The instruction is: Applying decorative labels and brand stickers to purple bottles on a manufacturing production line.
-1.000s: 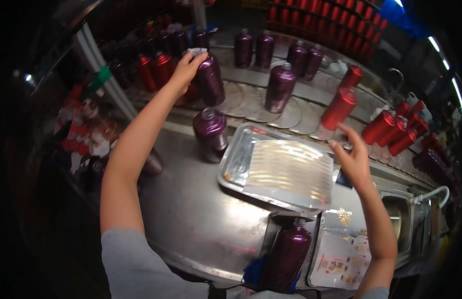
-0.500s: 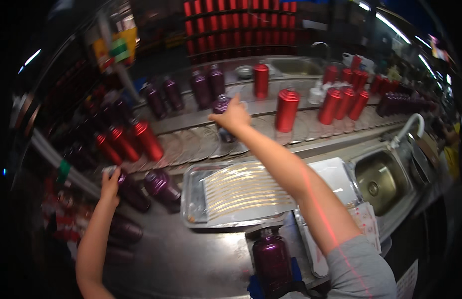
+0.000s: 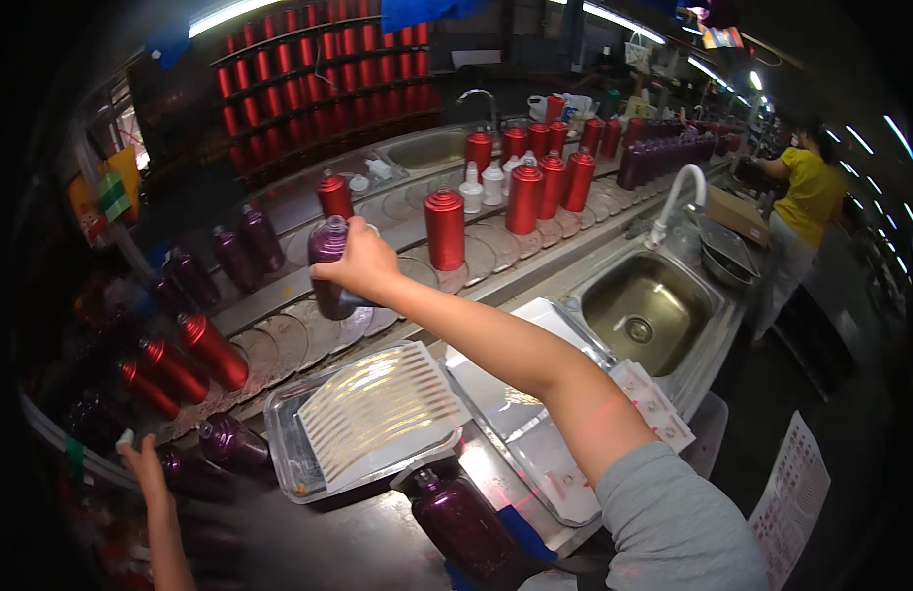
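My right hand (image 3: 363, 264) reaches out over the conveyor and grips a purple bottle (image 3: 326, 258) upright, just above the round discs (image 3: 279, 340) of the belt. A red bottle (image 3: 444, 229) stands to its right. My left hand (image 3: 144, 463) is low at the far left, against the end of a purple bottle (image 3: 186, 475) that lies on its side next to another lying purple bottle (image 3: 235, 443). Whether those fingers are closed on it is hidden. A third purple bottle (image 3: 466, 522) stands close in front of me.
A clear tray (image 3: 289, 453) holds a white sheet with gold stripes (image 3: 378, 414). A flat tray (image 3: 535, 443), a steel sink (image 3: 644, 305) and faucet (image 3: 673, 192) lie to the right. Red bottles (image 3: 535, 192) line the belt and shelves (image 3: 319, 79). A person in yellow (image 3: 806, 197) stands far right.
The view has swung right. My right hand has closed on the purple bottle on the belt and lifted it slightly. My left hand stays at the lying purple bottles, now lower in view.
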